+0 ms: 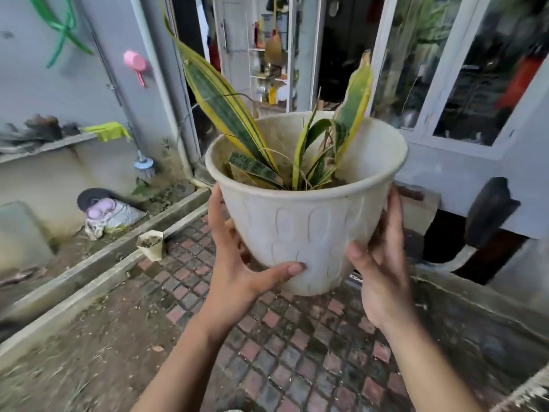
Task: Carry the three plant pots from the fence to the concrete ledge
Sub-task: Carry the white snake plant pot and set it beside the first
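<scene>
Plant pot (306, 233) is mid-carry, left hand (237, 263) and right hand (383, 263) wrapped round its sides; a small pot (151, 244) at the concrete ledge's (74, 301) edge looks already delivered

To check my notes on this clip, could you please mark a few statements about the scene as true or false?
1. Both the left hand and the right hand hold the white pot. True.
2. The white pot is empty. False: a plant with yellow-edged leaves grows in it.
3. The white pot rests on the brick paving. False: it is held in the air above the paving.
4. A pink scoop hangs on the wall. True.
</scene>
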The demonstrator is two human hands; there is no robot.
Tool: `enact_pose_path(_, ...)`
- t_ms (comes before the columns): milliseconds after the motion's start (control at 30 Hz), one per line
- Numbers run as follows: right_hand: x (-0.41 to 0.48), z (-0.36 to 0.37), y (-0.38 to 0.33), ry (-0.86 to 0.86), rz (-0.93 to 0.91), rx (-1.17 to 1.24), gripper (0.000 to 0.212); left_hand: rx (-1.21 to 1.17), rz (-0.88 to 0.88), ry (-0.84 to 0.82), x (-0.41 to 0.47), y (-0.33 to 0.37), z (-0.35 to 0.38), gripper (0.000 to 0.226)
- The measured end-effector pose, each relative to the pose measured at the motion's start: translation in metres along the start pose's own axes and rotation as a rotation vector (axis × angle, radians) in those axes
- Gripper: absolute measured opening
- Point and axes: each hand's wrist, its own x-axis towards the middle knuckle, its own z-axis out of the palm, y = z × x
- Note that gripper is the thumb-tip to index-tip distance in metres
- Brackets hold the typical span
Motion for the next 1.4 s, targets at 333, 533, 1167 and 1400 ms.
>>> enact_pose_path(333, 0.142, 0.022, 0.120, -0.232, 0.093, 0.130, 0.101, 0.091, -0.042, 0.271, 0.096, -0.076, -0.030, 0.136)
enact_pose_path(533, 0.248, 0.032, 0.183, -0.402, 0.127, 0.217, 0.090, 0.173, -0.050, 0.450, 0.167, -0.117, -0.029, 0.131)
enact_pose_path(1167, 0.467, 0.256, 0.462, -0.523, 0.291, 0.325, 0.077, 0.241, -0.218, 0.634, 0.375, -0.327, -0.261, 0.148)
enact_pose_path(1400, 0.544, 0.317, 0.576, -0.502, 0.354, 0.372, 0.069, 0.277, -0.319, 0.606, 0.463, -0.430, -0.333, 0.147)
